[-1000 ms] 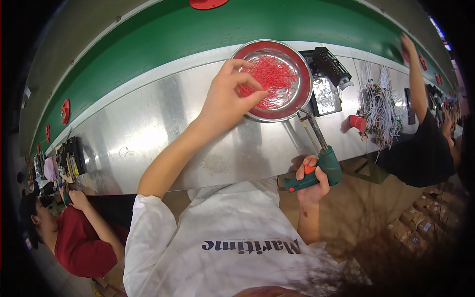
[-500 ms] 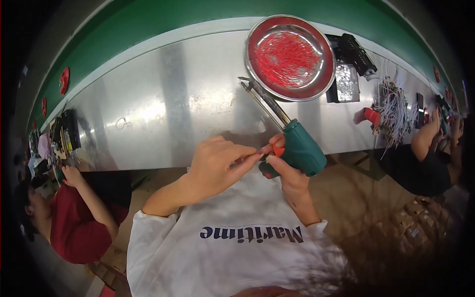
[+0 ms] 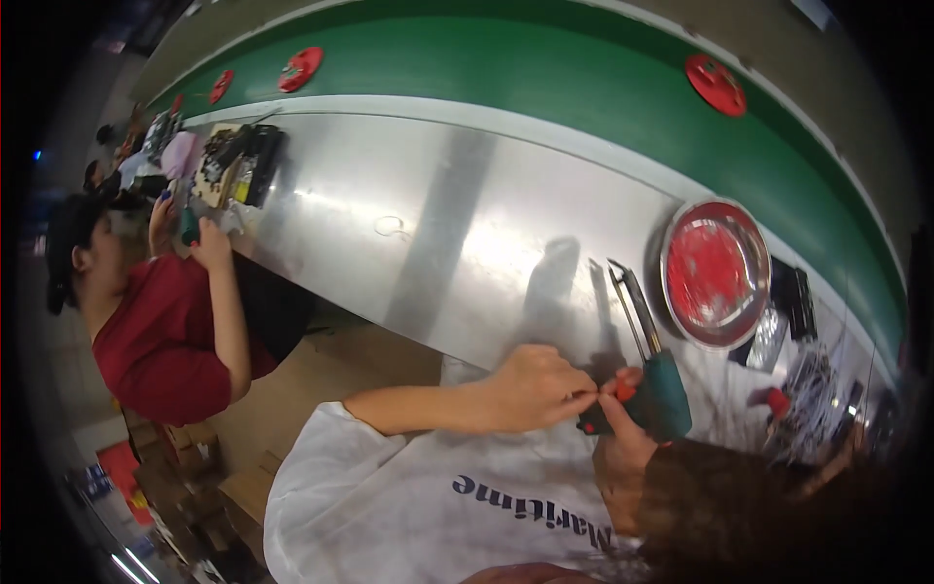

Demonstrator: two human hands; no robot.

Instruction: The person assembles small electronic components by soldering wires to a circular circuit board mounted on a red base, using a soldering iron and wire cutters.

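My right hand (image 3: 625, 443) is closed round the handle of a green soldering gun (image 3: 669, 399). Two long thin metal prongs (image 3: 637, 307) run from its body over the table, pointing away from me. A red trigger (image 3: 625, 391) shows by my fingers. Close to the right thumb, my left hand (image 3: 530, 389) pinches with thumb and forefinger; whatever is between the fingertips is too small to make out. Beyond the gun sits a round steel bowl (image 3: 678, 282) with a heap of thin red wires (image 3: 715, 268) in it.
The metal table (image 3: 341, 219) carries a small wire loop (image 3: 392, 228). At right lie black items (image 3: 800, 304) and a bundle of pale wires (image 3: 815, 389). Red discs (image 3: 715, 85) rest on the green strip (image 3: 506, 63) behind. A co-worker in dark red (image 3: 180, 331) sits at left.
The view has swung left, so the bowl, gun and my hands appear farther right and lower. My fingertips remain together by the gun's handle.
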